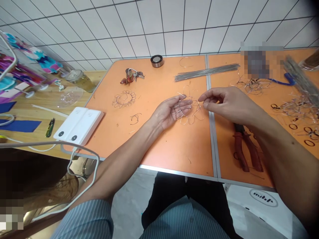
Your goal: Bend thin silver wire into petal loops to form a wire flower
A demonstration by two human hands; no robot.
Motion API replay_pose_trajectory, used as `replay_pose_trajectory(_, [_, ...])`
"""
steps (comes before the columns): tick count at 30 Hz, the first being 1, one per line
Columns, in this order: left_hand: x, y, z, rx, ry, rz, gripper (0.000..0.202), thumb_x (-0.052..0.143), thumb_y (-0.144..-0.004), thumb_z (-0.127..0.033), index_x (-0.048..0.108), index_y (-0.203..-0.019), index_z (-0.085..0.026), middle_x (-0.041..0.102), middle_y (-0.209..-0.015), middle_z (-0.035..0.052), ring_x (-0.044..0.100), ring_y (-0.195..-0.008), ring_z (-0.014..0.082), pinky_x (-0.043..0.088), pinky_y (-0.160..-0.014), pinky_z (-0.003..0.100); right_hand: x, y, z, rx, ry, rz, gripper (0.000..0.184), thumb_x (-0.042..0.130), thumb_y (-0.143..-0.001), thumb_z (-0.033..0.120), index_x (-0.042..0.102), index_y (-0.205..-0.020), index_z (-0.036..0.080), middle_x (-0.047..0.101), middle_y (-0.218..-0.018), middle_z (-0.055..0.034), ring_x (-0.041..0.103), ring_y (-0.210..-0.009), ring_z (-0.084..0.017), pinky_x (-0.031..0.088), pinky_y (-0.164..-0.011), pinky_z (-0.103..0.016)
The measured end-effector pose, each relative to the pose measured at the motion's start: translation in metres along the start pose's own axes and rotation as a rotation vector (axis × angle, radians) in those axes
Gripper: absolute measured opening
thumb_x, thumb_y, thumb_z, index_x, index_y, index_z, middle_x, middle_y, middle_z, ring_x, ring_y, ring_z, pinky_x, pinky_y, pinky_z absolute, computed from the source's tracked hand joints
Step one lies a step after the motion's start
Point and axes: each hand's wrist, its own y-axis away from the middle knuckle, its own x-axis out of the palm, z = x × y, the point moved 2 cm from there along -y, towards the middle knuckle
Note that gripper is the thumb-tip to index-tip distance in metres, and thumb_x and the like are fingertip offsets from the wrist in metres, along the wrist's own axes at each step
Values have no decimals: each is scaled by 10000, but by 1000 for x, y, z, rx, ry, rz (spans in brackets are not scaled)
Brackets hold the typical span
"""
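Note:
A thin silvery wire ring with petal-like loops [191,119] rests across the fingers of my left hand [171,111], which is turned palm up. The thumb of that hand lies over some of the wire. At the ring's right edge, my right hand [221,101] has its thumb and forefinger brought close together on the wire; the exact contact is too fine to make out. Under my right forearm lie red-handled pliers [245,149], their jaws partly hidden by my hand.
A similar looped wire ring [124,99] and a wire scrap [135,118] lie left on the orange table [159,152]. Behind are a bundle of straight wires [206,72], a tape roll [157,61] and keys [132,76]. Tangled wire [299,109] covers the right side. A white box [79,125] stands left.

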Motion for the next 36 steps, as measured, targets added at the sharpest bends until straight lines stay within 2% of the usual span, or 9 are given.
replay_pose_trajectory(3, [1,1,-1,-2,23,-2,295,616,-1211,-194,793,-1429,-102,913,-1050,118,878,-829,161,720,-913,249,3,0,2,2,14,45,191,864,-856,190,900,-1022,277,809,-837,-5,747,-810,-253,607,-831,-407])
replay_pose_trajectory(6, [0,0,-1,-10,37,1,318,615,-1212,-196,789,-1466,-112,918,-1069,117,882,-833,162,724,-933,256,5,1,3,2,15,54,219,870,-842,172,900,-1029,282,814,-833,-3,747,-800,-254,599,-807,-400])
replay_pose_trajectory(14, [-3,-3,-2,-6,82,-7,391,609,-1219,-206,757,-1567,-109,926,-1099,120,897,-861,164,731,-948,250,-3,-1,-6,33,-16,-89,150,882,-857,215,905,-994,272,773,-825,-21,713,-799,-253,556,-759,-406])
replay_pose_trajectory(19, [-5,-4,-7,14,105,-3,406,598,-1226,-221,752,-1591,-130,935,-1150,120,907,-884,162,731,-950,246,-1,-2,-8,96,-22,-70,43,840,-939,261,881,-952,259,820,-819,-34,718,-784,-250,553,-780,-409])
replay_pose_trajectory(22, [-4,-2,-11,26,120,8,388,572,-1234,-208,759,-1561,-115,931,-1088,109,900,-852,159,725,-897,232,1,-2,-9,129,-41,-38,106,809,-1010,282,862,-925,246,841,-850,-42,719,-772,-229,565,-806,-398])
replay_pose_trajectory(28, [-1,5,-21,50,144,19,380,512,-1253,-195,763,-1530,-127,918,-1019,80,890,-801,147,716,-845,216,3,-3,-14,175,-173,-48,165,800,-1068,288,864,-930,225,880,-940,-74,738,-789,-199,571,-736,-329])
replay_pose_trajectory(32, [-2,6,-24,47,138,18,421,516,-1242,-194,753,-1587,-151,931,-1073,91,900,-824,149,727,-920,238,9,-6,-16,304,-346,-106,201,778,-1099,213,816,-902,202,862,-955,-81,731,-779,-153,527,-650,-249])
replay_pose_trajectory(36, [-5,5,-25,30,107,16,396,512,-1245,-202,775,-1536,-147,925,-1023,92,896,-804,149,722,-882,223,21,-6,-14,416,-577,-84,176,776,-1113,193,794,-938,196,831,-954,-63,713,-758,-130,523,-618,-215])
